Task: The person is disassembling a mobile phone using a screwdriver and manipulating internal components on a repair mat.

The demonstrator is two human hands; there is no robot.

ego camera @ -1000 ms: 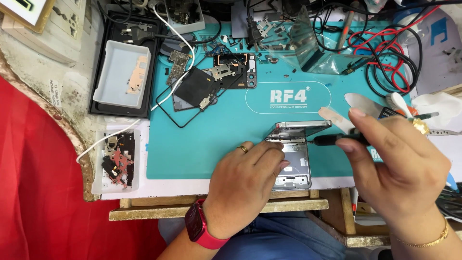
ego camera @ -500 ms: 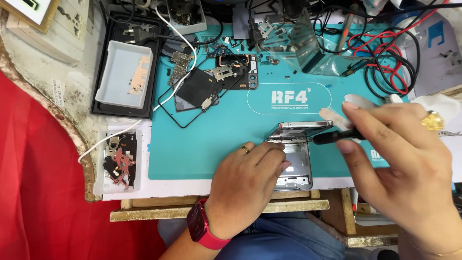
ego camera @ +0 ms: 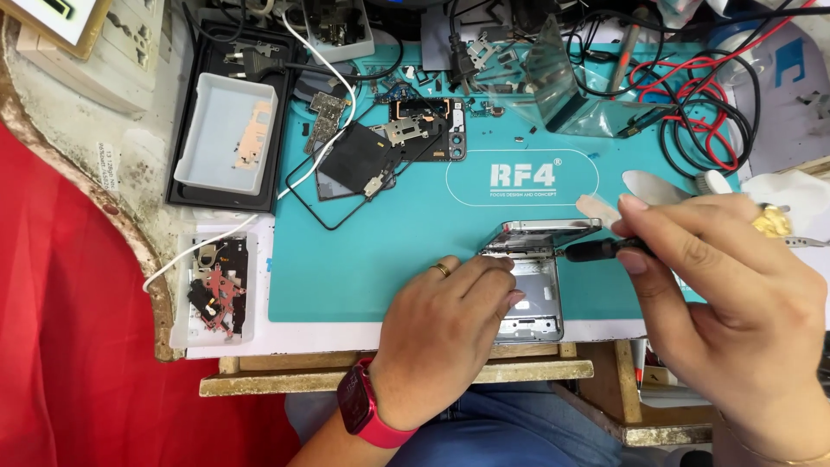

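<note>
A silver folding phone (ego camera: 534, 285), half open, lies on the teal work mat (ego camera: 372, 259) near the front edge. My left hand (ego camera: 445, 333), with a ring and a red watch on the wrist, presses on its lower half. My right hand (ego camera: 735, 303) grips a black-handled tool (ego camera: 596, 251) whose tip points at the phone's hinge from the right. A small pale pry piece (ego camera: 595, 207) lies just above the tool.
A dismantled phone with a black panel (ego camera: 380, 147) lies at the mat's middle back. A white tray (ego camera: 226, 134) rests on a black box at the left. A small parts tray (ego camera: 216, 290) holds metal pieces. Red and black cables (ego camera: 692, 104) coil at the back right.
My right hand has shifted left and slightly up, bringing the tool's tip closer to the hinge. My left hand has stayed on the phone.
</note>
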